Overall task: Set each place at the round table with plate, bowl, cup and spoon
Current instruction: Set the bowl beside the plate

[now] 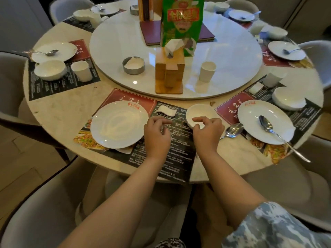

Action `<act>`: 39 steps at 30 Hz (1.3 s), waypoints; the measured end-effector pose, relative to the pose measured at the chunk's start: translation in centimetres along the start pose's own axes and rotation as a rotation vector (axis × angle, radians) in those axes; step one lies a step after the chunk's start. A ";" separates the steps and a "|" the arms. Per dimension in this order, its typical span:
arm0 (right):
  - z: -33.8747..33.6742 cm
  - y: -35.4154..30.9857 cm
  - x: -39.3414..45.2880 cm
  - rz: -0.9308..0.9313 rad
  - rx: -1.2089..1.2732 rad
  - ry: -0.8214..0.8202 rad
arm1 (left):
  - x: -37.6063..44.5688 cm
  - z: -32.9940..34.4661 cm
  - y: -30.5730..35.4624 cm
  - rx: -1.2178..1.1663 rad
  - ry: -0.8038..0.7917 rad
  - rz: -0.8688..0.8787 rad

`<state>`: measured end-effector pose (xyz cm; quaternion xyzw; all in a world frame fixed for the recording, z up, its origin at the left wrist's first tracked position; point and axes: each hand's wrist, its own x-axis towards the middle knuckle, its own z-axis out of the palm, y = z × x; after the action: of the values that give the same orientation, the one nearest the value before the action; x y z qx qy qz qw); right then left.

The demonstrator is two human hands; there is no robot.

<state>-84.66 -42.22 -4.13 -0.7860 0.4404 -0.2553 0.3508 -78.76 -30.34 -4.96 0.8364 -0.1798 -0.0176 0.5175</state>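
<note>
While your arms reach over the table (59, 111), the turntable (114, 42) in its middle carries a green bag (180, 22), a wooden tissue box (169, 72), a metal tin (133, 65) and one cup (207, 71). Nearest you lies a mat (172, 149) with a plate (119, 124) on its left half and a small white rest (166, 110) near its far edge. Your right hand (207, 133) grasps the bowl (201, 114) by its near rim, thumb and fingers pinching it, at the mat's far right corner. Your left hand (156, 135) hovers just right of the plate with fingers loosely curled, grasping nothing. A loose spoon (232, 130) lies on the bare table just right of your right hand, beside the neighbouring plate (250, 119), which carries its own spoon (268, 126).
</note>
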 end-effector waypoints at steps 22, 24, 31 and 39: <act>-0.5 2.1 2.4 0.082 0.185 -0.298 | -0.6 2.4 1.2 -0.111 0.099 -0.302; 0.3 1.6 0.7 0.074 0.211 -0.336 | -1.4 0.6 0.4 -0.090 0.143 -0.317; 1.9 1.0 -2.2 0.036 0.198 -0.385 | -3.0 -2.1 -2.0 -0.074 0.181 -0.323; 1.9 0.9 -1.8 0.021 0.169 -0.390 | -2.4 -2.0 -1.5 -0.009 0.196 -0.292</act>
<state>-84.67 -40.36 -6.20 -0.7836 0.3495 -0.1305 0.4967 -80.15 -27.23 -5.68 0.8491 -0.0051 -0.0118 0.5280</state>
